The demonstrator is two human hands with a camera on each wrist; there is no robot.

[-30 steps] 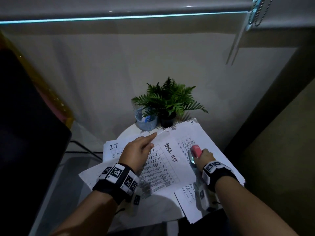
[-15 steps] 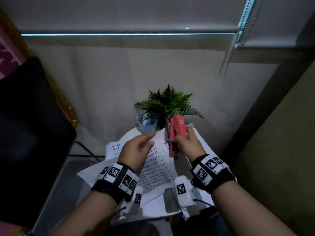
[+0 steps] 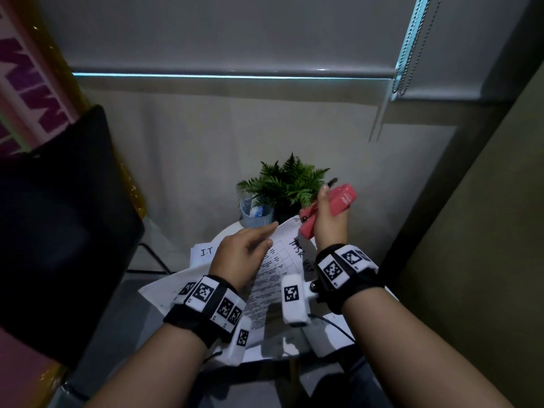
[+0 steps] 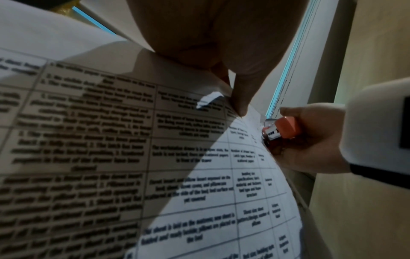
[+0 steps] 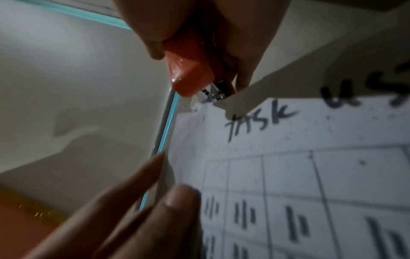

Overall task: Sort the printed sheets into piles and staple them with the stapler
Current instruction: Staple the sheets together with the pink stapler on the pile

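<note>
My left hand (image 3: pixel 269 235) pinches the upper left edge of the printed sheets (image 3: pixel 276 269), headed "TASK", and holds that end raised off the small table. In the right wrist view its fingers (image 5: pixel 144 201) lie behind the edge with the thumb in front. My right hand (image 3: pixel 322 210) grips the red stapler (image 3: pixel 338 201), tilted, with its metal mouth at the top corner of the sheets (image 5: pixel 288 157). In the left wrist view the stapler (image 4: pixel 281 130) sits at the paper's top edge, just right of my thumb (image 4: pixel 239 103).
More sheets, one marked "I.T" (image 3: pixel 206 251), lie spread under my wrists on the round white table (image 3: pixel 228 235). A potted fern (image 3: pixel 285 187) and a clear plastic cup (image 3: pixel 256 214) stand at the table's back. A black chair (image 3: pixel 59 225) is at the left, a wall at the right.
My right hand lifted the stapler off the papers at the right and brought it up to the sheets' top corner. My left hand raised that end of the sheets.
</note>
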